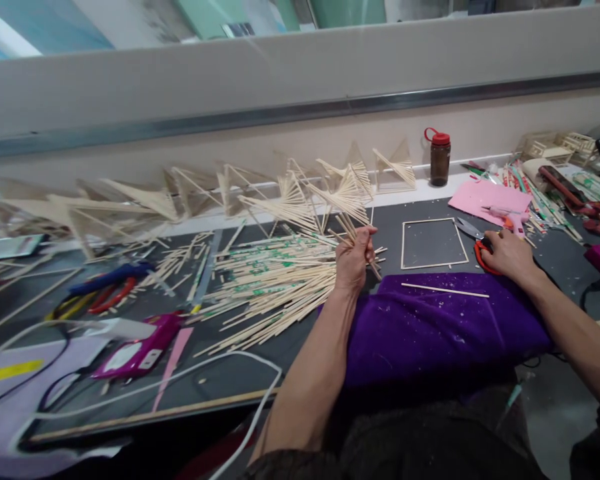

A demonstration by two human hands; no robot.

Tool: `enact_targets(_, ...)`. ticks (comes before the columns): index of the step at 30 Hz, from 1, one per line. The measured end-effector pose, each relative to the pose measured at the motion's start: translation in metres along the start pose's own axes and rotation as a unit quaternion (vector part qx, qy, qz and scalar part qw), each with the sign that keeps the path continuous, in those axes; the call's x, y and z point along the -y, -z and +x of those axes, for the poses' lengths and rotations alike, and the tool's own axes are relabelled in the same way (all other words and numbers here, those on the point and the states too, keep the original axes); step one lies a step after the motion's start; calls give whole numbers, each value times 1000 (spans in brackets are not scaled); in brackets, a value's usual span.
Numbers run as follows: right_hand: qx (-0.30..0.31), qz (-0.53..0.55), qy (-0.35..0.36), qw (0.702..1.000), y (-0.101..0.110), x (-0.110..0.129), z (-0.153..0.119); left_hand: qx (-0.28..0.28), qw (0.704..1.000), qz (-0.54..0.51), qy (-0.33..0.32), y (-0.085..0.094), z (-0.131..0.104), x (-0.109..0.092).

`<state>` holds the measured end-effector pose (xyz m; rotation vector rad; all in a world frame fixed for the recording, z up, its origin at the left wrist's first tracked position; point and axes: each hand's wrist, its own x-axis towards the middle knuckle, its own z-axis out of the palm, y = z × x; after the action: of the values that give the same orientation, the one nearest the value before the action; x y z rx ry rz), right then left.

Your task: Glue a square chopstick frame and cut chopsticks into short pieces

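My left hand [353, 261] is closed around a small bundle of thin wooden sticks [347, 230], above the right end of a large pile of sticks [280, 287]. At the right, my right hand [507, 253] rests on the orange handle of a pair of scissors [486, 259], its fingers curled over it; the blades point to the back left. A square stick frame [404, 243] lies flat on the dark table between my hands. One single stick [445, 290] lies on the purple cloth [445, 333] at the front edge.
Twisted stick models [290, 200] line the wall. A brown bottle [440, 160] with a red cap stands at the back. Behind my right hand are a pink sheet [480, 197] and a pink glue gun [507, 219]. A magenta power box [140, 350] with cables lies front left.
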<state>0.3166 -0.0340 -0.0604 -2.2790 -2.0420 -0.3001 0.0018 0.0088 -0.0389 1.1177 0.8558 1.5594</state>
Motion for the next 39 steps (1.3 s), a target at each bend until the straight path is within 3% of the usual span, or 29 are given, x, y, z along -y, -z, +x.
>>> enact_targets(6, -17, 24, -21, 999, -8, -5, 0, -32, 998, -44, -6, -2, -3, -15)
enact_targets(12, -9, 15, -38, 999, -4, 0, -1, -27, 998, -47, 34, 3, -3, -11)
enact_targets(19, -6, -16, -50, 999, 0, -2, -6, -35, 999, -42, -4, 3, -5, -14)
enact_targets(24, -114, -1, -4, 993, 2, -6, -10, -58, 995, -10, -80, 2, -8, -14)
enact_targets(29, -161, 101, 73, 979, 18, 7, -11, 24, 995, 89, -29, -2, -9, -4)
enact_targets(32, -144, 243, 149, 948, 39, 33, -11, 46, 995, 85, 5, -4, -10, -5)
enact_targets(35, -84, 403, 223, 884, 65, 71, -8, 71, 995, 65, 33, -3, -14, -11)
enact_targets(39, -18, 485, 323, 813, 90, 121, 2, 161, 977, 135, 47, -1, -19, -19)
